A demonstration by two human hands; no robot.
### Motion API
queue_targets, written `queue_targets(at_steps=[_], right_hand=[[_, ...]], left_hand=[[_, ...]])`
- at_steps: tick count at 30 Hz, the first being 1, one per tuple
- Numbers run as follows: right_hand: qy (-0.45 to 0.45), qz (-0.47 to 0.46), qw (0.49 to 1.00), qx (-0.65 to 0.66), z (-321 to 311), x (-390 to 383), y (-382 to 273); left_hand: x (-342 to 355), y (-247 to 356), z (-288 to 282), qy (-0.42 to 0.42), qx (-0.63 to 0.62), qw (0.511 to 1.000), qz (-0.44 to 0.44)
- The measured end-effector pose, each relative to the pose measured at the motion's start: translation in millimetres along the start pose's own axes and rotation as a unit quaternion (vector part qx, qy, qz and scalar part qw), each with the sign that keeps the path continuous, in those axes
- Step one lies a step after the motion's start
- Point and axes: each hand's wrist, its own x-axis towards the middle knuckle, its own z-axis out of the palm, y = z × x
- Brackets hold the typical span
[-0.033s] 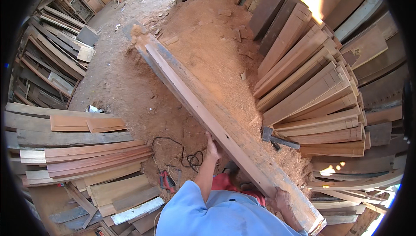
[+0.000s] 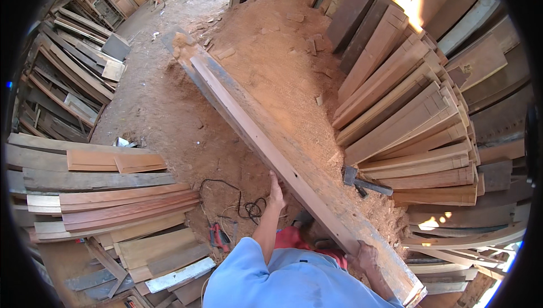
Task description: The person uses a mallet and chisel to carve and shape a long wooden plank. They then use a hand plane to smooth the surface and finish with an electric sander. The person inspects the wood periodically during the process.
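A long, narrow reddish-brown wooden strip (image 2: 249, 132) lies lengthwise on a wide, weathered plank (image 2: 334, 203), running slantwise from upper left to lower right. At the strip's near side, about midway, my left hand (image 2: 276, 194) is closed against its edge with the thumb up; the other fingers are mostly hidden. My right hand (image 2: 366, 258) grips the strip near its lower right end, its fingers wrapped over the edge. Wood shavings (image 2: 184, 42) are heaped on the plank's far end.
An axe-like tool with a dark head (image 2: 349, 175) lies in sawdust right of the plank. Several cut boards (image 2: 407, 115) lean in a row at the right. Stacked boards (image 2: 124, 203) fill the left. A black cord (image 2: 237, 195) and a red-handled tool (image 2: 218, 235) lie on the ground.
My right hand has shifted very slightly up along the strip. The strip and the plank have not visibly moved.
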Motion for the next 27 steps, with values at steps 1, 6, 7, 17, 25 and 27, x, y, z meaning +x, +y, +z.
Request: queue_targets(at_steps=[1,6,7,17,25,27], right_hand=[[0.007,-0.006,1.0,-0.004,-2,15,-14],[0.02,-0.063,0.998,-0.026,14,117,-80],[0.043,-0.112,0.993,-0.019,22,142,-96],[0.041,-0.135,0.984,0.113,2,204,-161],[0.133,0.03,0.963,0.234,84,153,-26],[0.092,0.112,0.963,0.226,98,119,4]], left_hand=[[1,10,-7,0.047,0.097,0.991,0.078],[-1,48,18,0.124,0.335,0.897,0.262],[6,48,20,0.114,0.349,0.89,0.271],[66,26,75,0.256,0.606,0.71,0.252],[143,20,-8,0.22,0.632,0.722,0.178],[161,19,-14,0.163,0.615,0.765,0.1]])
